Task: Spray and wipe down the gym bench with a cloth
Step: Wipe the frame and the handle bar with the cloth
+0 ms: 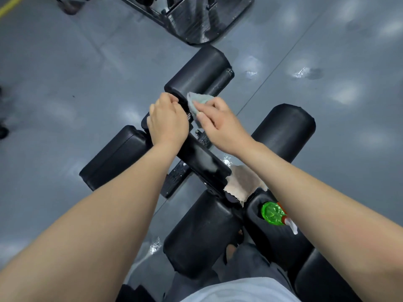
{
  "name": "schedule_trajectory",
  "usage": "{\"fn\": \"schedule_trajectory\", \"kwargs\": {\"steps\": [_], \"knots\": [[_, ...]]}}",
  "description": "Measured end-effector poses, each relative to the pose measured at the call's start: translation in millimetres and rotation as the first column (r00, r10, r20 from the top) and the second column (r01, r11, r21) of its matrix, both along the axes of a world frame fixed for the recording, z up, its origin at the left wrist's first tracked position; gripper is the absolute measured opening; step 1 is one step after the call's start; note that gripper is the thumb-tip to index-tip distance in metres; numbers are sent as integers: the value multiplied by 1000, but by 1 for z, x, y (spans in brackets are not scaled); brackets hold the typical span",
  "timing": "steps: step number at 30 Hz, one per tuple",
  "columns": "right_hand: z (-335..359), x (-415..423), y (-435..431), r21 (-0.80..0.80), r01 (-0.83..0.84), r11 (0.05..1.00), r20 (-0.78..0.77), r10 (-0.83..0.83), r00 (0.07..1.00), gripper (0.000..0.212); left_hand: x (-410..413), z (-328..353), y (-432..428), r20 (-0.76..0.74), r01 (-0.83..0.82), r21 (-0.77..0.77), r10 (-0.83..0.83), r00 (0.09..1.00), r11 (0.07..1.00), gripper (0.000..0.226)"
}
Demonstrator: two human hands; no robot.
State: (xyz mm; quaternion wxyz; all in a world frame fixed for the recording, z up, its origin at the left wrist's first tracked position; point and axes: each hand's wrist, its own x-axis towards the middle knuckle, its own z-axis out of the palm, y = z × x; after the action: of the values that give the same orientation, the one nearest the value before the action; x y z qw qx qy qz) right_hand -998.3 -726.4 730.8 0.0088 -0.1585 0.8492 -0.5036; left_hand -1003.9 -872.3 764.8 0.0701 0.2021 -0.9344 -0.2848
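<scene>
Pinching the grey-green cloth between thumb and fingers, the right hand presses it against the near end of the far roller pad. Just left of the cloth, the left hand curls its fingers over the centre bar of the gym bench. Near right, a green spray bottle lies on a pad beside the right forearm.

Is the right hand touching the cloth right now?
Touching. The head view shows the right hand pinching the cloth between thumb and fingers, at the end of the far roller pad.
</scene>
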Motion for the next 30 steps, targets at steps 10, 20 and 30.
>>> {"fn": "schedule_trajectory", "kwargs": {"steps": [10,20,30], "knots": [[-7,-24,-13,304,72,950,-326,33,945,25,-14,-2,-5,149,-186,180,161,976,966,33],[-7,-28,-7,396,88,914,-417,94,904,27,-15,-6,-2,119,-189,126,174,978,974,36],[-16,-32,-10,307,265,914,-403,-127,906,25,-14,-3,0,146,-175,103,159,976,979,34]]}}
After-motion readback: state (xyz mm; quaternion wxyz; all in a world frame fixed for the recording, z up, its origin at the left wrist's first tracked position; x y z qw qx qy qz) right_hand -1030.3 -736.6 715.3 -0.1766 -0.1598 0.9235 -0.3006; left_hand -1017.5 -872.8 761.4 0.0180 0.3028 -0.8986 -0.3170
